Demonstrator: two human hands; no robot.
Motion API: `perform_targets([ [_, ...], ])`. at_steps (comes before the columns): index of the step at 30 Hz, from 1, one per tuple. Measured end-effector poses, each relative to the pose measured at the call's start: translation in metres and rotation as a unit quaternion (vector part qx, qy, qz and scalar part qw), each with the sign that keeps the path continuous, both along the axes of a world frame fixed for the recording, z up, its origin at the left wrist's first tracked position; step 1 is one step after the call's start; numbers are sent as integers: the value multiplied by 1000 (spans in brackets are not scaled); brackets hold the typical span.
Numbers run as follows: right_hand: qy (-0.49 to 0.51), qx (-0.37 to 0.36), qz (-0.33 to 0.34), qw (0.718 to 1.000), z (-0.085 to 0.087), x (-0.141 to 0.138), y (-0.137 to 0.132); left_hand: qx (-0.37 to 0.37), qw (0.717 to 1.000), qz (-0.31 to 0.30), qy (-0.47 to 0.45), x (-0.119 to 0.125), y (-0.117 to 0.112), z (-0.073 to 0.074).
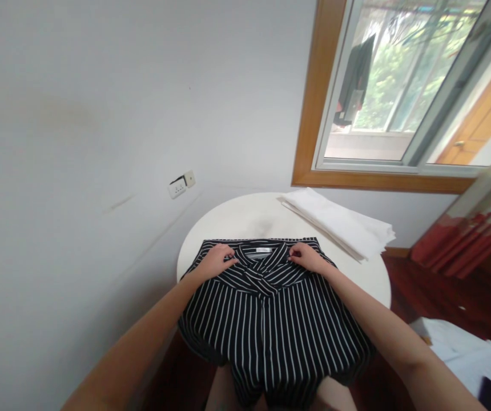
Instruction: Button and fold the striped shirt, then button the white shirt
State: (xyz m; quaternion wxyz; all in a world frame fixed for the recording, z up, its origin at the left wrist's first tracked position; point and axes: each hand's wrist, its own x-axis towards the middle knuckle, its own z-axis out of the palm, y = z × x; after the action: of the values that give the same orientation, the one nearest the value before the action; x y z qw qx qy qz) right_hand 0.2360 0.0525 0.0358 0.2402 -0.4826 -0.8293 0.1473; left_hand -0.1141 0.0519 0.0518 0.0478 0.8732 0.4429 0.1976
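A black shirt with thin white stripes (pixel 271 319) lies front-up on a round white table (pixel 245 220), its lower part hanging over the near edge. My left hand (pixel 214 261) rests on the left side of the collar, fingers curled and pinching the collar edge. My right hand (pixel 308 257) does the same on the right side of the collar. A small white label shows inside the neck between the two hands.
A folded white cloth (pixel 339 224) lies at the table's back right. The grey wall with a socket (pixel 181 184) is close behind and to the left. A wood-framed window (pixel 382 103) is at upper right; red-and-white fabric (pixel 472 228) hangs at right.
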Motion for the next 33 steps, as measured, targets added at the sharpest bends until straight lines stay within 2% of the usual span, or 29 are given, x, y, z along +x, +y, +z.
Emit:
perform_targets([
  [4, 75, 65, 51, 994, 18, 2, -24, 0, 998, -17, -61, 0, -17, 14],
  [8, 78, 98, 104, 987, 30, 12, -59, 9, 996, -77, -37, -6, -44, 25],
  [11, 61, 103, 117, 986, 24, 18, -82, 11, 994, -104, -12, -13, -64, 22],
  [14, 38, 105, 116, 987, 11, 20, -97, 15, 994, -110, 5, -18, -78, 11],
  [19, 7, 96, 98, 991, 0, 13, -105, 21, 992, -114, 40, -18, -85, -1],
  [24, -45, 109, 115, 986, 14, 6, -97, 29, 995, -100, -3, -15, -76, 9],
  [27, -20, 131, 112, 985, 25, 6, -97, 25, 994, -93, -45, -16, -76, 18],
  [30, -1, 123, 133, 984, 29, 8, -106, 2, 992, -115, -51, -20, -85, 21],
  [33, -29, 94, 173, 980, 29, 8, -120, -28, 988, -152, -5, -24, -97, 18],
])
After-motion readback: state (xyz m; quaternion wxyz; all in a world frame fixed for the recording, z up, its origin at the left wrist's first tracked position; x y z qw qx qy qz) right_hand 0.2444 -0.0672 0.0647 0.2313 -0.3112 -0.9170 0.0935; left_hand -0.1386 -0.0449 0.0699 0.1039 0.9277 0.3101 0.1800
